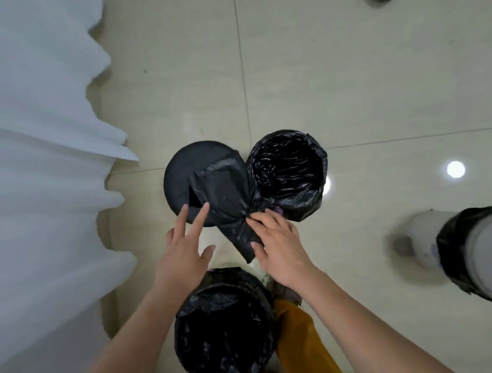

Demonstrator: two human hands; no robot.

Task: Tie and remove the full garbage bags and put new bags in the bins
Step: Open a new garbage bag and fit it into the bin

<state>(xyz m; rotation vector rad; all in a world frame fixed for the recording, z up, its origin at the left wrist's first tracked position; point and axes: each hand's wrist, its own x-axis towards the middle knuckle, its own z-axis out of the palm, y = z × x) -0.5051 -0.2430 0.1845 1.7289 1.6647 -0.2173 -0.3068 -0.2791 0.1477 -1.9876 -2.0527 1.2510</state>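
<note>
A flat new black bag (227,196) lies across the mouth of an unlined black bin (188,165) on the floor. My right hand (278,246) pinches the bag's gathered lower end. My left hand (185,246) hovers at the bin's near rim with fingers straight, its fingertips at the bag's edge. Right of this bin stands a second bin (290,171) lined with a shiny black bag. A third bin with a crumpled black bag (225,323) stands just below my hands.
White curtain folds (39,159) fill the left side. A white bin with a black liner (465,251) lies tipped at the right edge. Pale tiled floor (332,76) spreads beyond the bins. An orange trouser leg (302,334) shows beside the near bin.
</note>
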